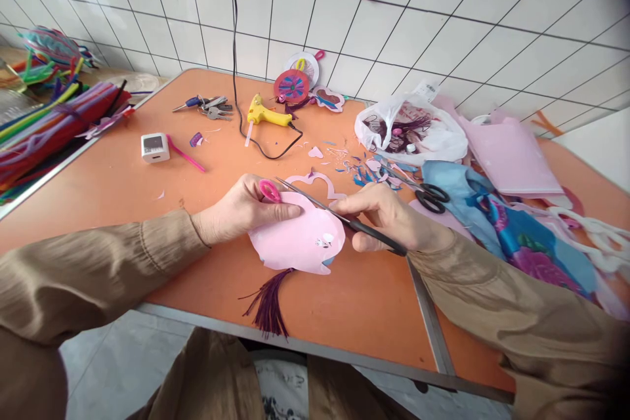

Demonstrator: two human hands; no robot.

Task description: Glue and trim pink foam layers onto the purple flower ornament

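Note:
My left hand point(246, 210) pinches the upper left edge of a pink ornament point(295, 239), its thumb flat on the front. A fuzzy magenta loop point(270, 191) stands up at the ornament's top, and a dark purple tassel point(270, 305) hangs from its bottom over the table edge. Slips of blue show behind the pink sheet. In my right hand point(378, 213) is a pair of scissors point(377, 236) with dark handles, its blades lying along the ornament's upper right edge and pointing up and left. Whether the blades are parted I cannot make out.
Behind lie a yellow glue gun point(268, 113) with its cord, keys point(216, 108), a white charger point(155, 147) and finished ornaments point(291, 86). Paper scraps point(369, 170), second scissors point(430, 197), a plastic bag point(438, 138) and blue cloth point(531, 236) are to the right. Pipe cleaners point(59, 125) sit left.

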